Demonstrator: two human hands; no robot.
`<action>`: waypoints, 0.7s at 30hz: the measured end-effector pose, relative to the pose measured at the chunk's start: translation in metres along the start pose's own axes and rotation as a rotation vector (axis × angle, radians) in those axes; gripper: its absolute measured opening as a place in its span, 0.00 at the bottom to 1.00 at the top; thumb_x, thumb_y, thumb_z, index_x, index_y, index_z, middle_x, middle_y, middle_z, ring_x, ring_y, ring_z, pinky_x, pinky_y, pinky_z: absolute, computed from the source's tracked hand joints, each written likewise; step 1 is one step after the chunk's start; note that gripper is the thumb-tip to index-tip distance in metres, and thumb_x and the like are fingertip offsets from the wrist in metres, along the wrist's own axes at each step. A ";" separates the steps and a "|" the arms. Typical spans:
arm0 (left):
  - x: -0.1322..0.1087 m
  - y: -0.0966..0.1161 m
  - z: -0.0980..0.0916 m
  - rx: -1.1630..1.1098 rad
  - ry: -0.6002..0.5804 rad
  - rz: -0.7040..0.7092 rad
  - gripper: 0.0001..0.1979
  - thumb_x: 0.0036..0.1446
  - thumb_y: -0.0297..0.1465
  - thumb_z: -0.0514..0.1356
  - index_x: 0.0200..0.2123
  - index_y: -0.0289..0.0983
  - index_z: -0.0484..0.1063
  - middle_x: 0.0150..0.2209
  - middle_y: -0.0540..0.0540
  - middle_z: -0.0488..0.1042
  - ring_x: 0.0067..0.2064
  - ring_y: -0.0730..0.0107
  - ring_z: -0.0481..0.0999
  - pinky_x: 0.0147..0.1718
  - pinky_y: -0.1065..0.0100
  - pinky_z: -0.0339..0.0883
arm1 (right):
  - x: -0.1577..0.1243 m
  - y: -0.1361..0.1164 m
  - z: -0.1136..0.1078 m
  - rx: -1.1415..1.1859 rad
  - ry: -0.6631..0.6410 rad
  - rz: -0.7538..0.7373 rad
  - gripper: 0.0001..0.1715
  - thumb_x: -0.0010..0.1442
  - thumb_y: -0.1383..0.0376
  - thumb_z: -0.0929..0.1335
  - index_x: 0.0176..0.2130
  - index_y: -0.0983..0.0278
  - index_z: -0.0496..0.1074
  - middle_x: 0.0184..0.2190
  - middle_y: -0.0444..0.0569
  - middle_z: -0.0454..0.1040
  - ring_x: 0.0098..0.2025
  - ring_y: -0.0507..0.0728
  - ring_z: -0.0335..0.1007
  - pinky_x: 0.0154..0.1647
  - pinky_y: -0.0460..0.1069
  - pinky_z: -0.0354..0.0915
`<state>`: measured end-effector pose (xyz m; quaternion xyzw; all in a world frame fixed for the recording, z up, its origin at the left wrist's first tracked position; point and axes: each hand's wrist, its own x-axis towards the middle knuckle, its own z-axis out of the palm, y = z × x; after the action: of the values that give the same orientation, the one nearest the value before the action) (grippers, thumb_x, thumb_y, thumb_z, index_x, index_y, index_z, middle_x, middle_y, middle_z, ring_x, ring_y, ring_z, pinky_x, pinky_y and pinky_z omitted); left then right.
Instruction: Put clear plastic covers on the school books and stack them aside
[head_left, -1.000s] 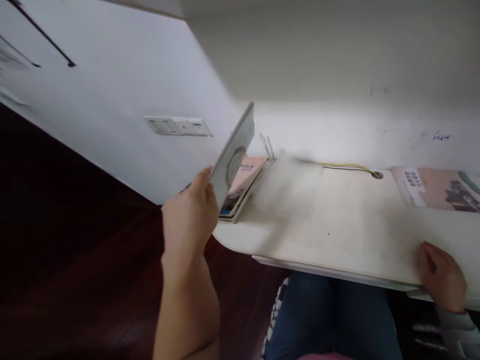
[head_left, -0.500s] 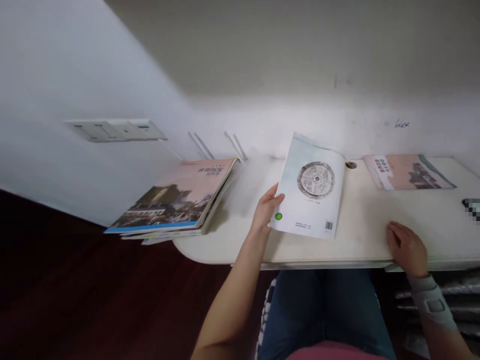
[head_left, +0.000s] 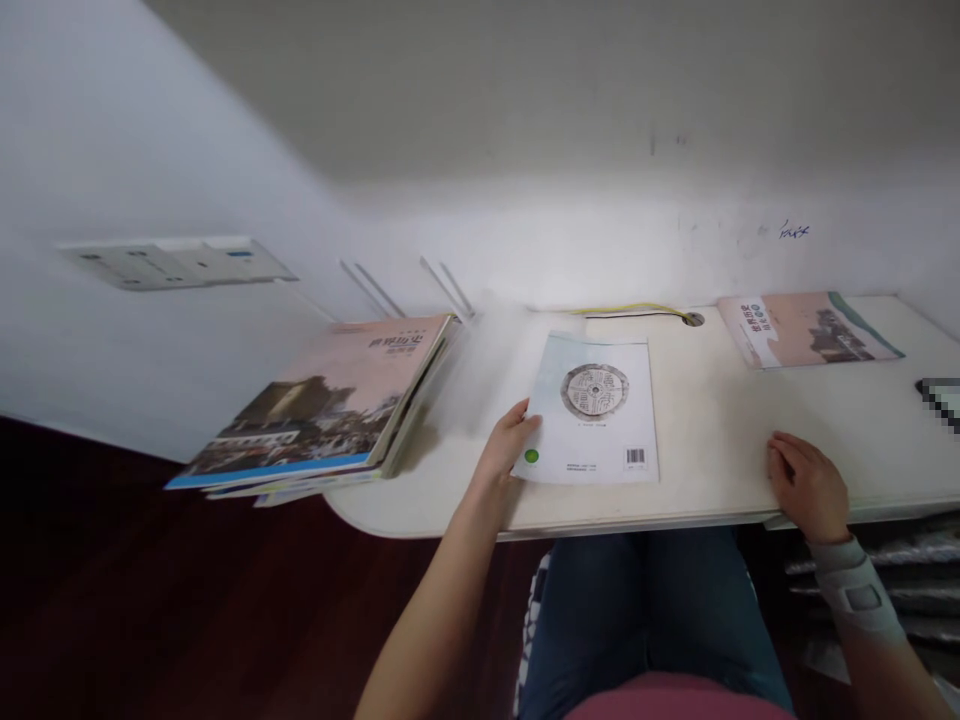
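Observation:
My left hand (head_left: 511,438) pinches the lower left edge of a thin white booklet (head_left: 600,440), thumb on top and fingers underneath. The booklet shows its back cover, with a round grey emblem, a green dot and a barcode. It lies low over the white desk (head_left: 716,430); I cannot tell if all of it touches. My right hand (head_left: 810,488) rests on the desk near the front edge, fingers loosely curled in, with nothing visible in them. A pink textbook (head_left: 814,330) lies beyond it at the back right.
A stack of books (head_left: 322,400) at the left overhangs the desk's rounded end. Behind it stands a blurry transparent holder (head_left: 484,365). Yellow and black cables run along the wall to a round cable hole (head_left: 694,319). A dark-edged object (head_left: 941,403), partly pixelated, sits at the right edge.
My left hand has lowered the booklet from a tilted, raised position toward the desk, uncovering the cables behind it. My right hand stays in place; the view has shifted slightly.

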<state>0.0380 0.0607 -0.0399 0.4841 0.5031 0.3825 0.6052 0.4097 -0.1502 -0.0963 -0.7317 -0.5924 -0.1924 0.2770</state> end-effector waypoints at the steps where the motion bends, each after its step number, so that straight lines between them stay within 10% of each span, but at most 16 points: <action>1: 0.000 -0.002 -0.002 0.017 0.014 0.011 0.32 0.38 0.35 0.62 0.50 0.34 0.68 0.27 0.50 0.75 0.23 0.69 0.73 0.21 0.71 0.65 | 0.000 -0.001 0.000 -0.002 0.007 0.001 0.15 0.61 0.64 0.62 0.41 0.67 0.75 0.43 0.57 0.77 0.43 0.60 0.73 0.47 0.56 0.69; 21: -0.014 0.003 -0.024 0.594 0.002 0.234 0.25 0.49 0.34 0.52 0.51 0.34 0.69 0.36 0.47 0.76 0.38 0.61 0.74 0.38 0.61 0.70 | 0.002 -0.006 -0.006 -0.063 0.014 0.033 0.13 0.61 0.65 0.63 0.38 0.67 0.75 0.40 0.56 0.78 0.41 0.60 0.73 0.43 0.55 0.68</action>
<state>0.0114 0.0531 -0.0344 0.6941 0.5341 0.2862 0.3887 0.4043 -0.1513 -0.0897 -0.7482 -0.5721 -0.2116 0.2612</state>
